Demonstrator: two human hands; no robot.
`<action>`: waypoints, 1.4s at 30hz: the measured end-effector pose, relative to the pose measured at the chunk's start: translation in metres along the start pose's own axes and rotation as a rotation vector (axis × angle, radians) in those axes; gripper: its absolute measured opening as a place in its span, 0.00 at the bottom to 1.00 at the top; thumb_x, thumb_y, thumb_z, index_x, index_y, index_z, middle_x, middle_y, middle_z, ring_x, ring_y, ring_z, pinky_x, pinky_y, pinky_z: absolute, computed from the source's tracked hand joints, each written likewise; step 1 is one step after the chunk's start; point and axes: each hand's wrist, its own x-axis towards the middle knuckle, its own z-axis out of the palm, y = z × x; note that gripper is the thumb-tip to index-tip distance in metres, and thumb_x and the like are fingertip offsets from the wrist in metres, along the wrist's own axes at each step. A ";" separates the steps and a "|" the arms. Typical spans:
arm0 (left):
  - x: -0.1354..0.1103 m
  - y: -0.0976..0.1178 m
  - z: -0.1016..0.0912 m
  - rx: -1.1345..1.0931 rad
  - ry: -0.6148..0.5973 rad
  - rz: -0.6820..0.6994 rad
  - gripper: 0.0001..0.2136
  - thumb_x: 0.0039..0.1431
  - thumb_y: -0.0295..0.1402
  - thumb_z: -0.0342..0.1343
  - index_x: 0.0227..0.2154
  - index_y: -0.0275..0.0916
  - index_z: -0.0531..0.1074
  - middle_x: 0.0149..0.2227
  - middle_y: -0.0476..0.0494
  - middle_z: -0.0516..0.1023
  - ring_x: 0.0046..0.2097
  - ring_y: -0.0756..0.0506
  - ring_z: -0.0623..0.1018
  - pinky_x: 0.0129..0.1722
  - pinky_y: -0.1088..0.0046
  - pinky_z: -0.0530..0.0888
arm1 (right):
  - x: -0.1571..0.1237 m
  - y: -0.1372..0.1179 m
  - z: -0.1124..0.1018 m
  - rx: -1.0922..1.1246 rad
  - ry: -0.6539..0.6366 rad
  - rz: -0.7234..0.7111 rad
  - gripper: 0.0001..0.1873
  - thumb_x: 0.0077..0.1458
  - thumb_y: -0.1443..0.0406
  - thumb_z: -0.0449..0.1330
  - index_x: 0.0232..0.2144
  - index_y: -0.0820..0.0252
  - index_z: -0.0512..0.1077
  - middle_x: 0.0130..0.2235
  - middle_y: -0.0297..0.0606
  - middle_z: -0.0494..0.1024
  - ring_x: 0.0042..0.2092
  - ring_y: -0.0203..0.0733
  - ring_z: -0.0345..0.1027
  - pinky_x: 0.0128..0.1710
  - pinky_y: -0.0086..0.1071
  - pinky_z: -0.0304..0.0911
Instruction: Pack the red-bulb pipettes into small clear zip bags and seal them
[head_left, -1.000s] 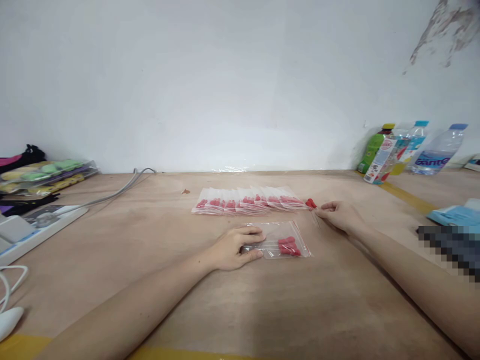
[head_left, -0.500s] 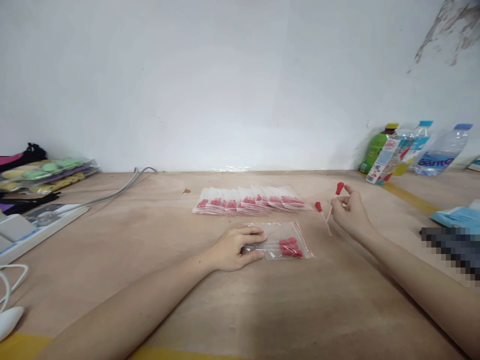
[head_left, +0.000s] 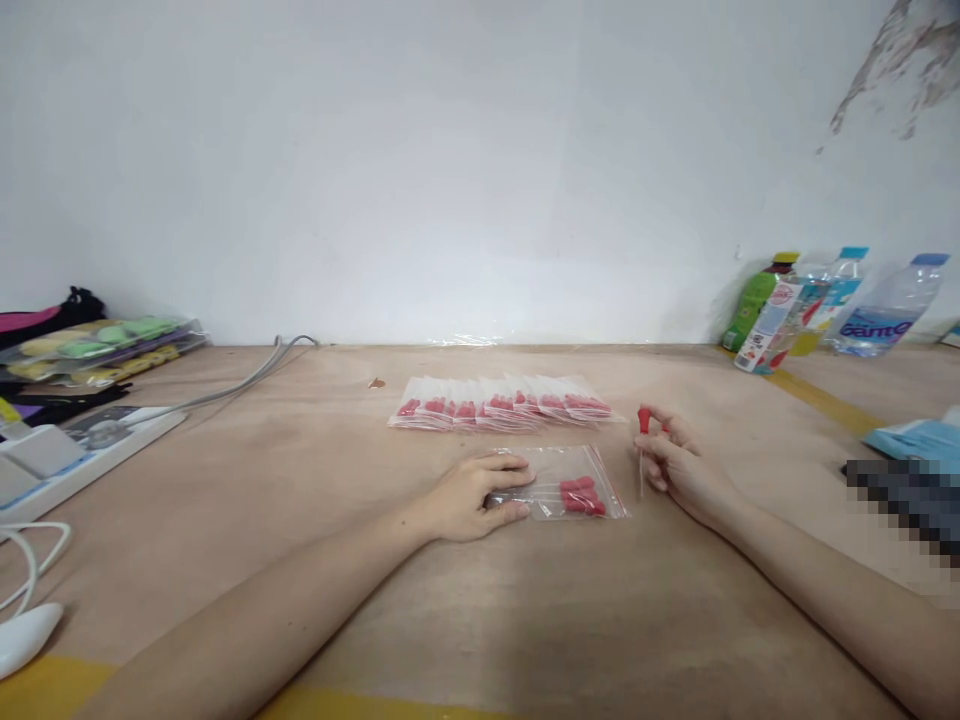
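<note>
Row of filled bags (head_left: 495,403), seemingly complete, lies near the rear edge of the tabletop (head_left: 585,610), while nearer the front edge the left hand (head_left: 474,497), fingers spread, rests on a clear bag (head_left: 551,466) with droppers (head_left: 581,495) inside, and the right hand (head_left: 684,468) grasps a red-bulbed dropper (head_left: 643,418), not yet bagged.

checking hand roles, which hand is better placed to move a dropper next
Probably the right hand: it holds a red-bulbed dropper near the clear bag, while the left hand rests on that bag.
</note>
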 end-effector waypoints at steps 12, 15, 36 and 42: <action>0.000 -0.003 0.000 -0.006 0.009 0.014 0.20 0.59 0.42 0.51 0.53 0.42 0.66 0.56 0.41 0.65 0.56 0.42 0.67 0.56 0.62 0.63 | 0.002 0.010 0.009 0.046 0.153 -0.098 0.32 0.37 0.61 0.67 0.41 0.52 0.51 0.22 0.23 0.67 0.18 0.31 0.60 0.16 0.24 0.58; -0.001 -0.003 0.000 -0.002 0.001 0.002 0.20 0.59 0.42 0.51 0.53 0.41 0.66 0.56 0.41 0.65 0.56 0.43 0.67 0.56 0.62 0.63 | 0.004 0.008 0.009 0.110 0.234 -0.070 0.31 0.36 0.63 0.66 0.38 0.52 0.51 0.25 0.25 0.67 0.21 0.30 0.61 0.17 0.23 0.59; 0.000 0.000 -0.003 0.023 0.012 0.017 0.23 0.58 0.43 0.51 0.55 0.40 0.61 0.55 0.40 0.66 0.56 0.42 0.66 0.55 0.62 0.63 | -0.004 0.010 0.015 -0.086 0.003 -0.109 0.29 0.38 0.54 0.67 0.34 0.55 0.54 0.29 0.29 0.72 0.26 0.32 0.66 0.21 0.24 0.61; 0.000 -0.001 -0.002 0.033 0.023 0.027 0.23 0.58 0.43 0.51 0.55 0.40 0.61 0.54 0.40 0.67 0.55 0.42 0.67 0.55 0.63 0.64 | -0.006 0.007 0.018 -0.172 -0.023 -0.106 0.25 0.34 0.54 0.69 0.29 0.58 0.61 0.26 0.32 0.72 0.25 0.32 0.65 0.23 0.27 0.61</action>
